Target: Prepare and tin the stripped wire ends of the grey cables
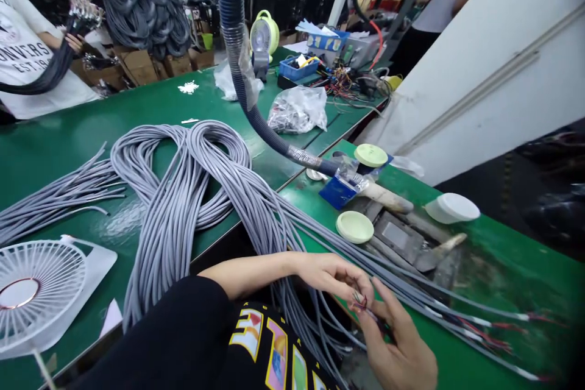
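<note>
My left hand (336,276) and my right hand (398,347) meet near the table's front edge. Their fingertips pinch the thin coloured wire ends (359,303) of a grey cable. A thick bundle of long grey cables (183,195) loops across the green table (55,140) and runs down past my hands. Several stripped cable ends with red and dark wires (498,335) lie to the right of my hands. My black-sleeved arm reaches in from the lower left.
A blue-grey ribbed hose (237,67) hangs down to a nozzle (342,180) beside two pale green lids (354,226) and a white lid (452,207). A white fan (36,292) lies at lower left. At far left, another person's hand (73,41) holds black cables.
</note>
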`<state>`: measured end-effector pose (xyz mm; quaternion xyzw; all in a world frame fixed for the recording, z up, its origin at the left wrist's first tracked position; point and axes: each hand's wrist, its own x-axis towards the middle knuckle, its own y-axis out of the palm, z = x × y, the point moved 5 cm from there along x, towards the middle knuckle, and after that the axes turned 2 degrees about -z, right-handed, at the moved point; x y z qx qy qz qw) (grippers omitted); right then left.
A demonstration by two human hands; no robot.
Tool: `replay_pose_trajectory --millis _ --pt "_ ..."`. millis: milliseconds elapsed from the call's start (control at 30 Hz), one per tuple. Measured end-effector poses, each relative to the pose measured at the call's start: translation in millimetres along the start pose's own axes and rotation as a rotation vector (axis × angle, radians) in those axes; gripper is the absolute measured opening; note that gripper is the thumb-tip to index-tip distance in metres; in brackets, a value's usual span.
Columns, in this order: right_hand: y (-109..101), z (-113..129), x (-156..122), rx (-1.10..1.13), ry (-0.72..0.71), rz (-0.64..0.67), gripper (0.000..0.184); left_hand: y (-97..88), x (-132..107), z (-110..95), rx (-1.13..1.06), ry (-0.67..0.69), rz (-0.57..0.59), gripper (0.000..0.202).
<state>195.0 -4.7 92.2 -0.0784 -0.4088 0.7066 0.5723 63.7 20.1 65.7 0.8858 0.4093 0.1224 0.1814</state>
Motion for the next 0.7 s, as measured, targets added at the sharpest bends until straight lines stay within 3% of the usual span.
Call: replay_pose_trajectory --millis 100,200,333,500,600,700 --pt "0.6 -9.7 0.3 0.035 -0.039 0.037 0.040 -0.5 -3.2 -9.7 0.075 0.013 0.090 0.058" --pt "1.4 -13.9 -0.6 0.097 -0.063 0.056 0.042 -0.5 -3.4 -10.1 0.135 0.016 0.138 0.040" --pt "2.3 -11.1 -2.1 0.136 -0.073 0.046 0.042 -4.0 5.9 22.3 -0.028 -0.011 0.032 0.022" --pt "3.2 -9.4 -1.7 0.114 -0.095 -0.037 0.043 -4.4 18.2 74.5 -0.369 -0.018 -0.124 0.017" --pt "0.8 -11.6 -2.3 0.049 -0.041 -0.153 0.036 -4.4 19.0 81.9 -0.427 0.014 -0.171 0.018" --pt "3.3 -20.7 -3.7 0.025 0.008 -0.143 0.028 -6.4 21.3 81.5 -0.437 0.018 -0.202 0.016"
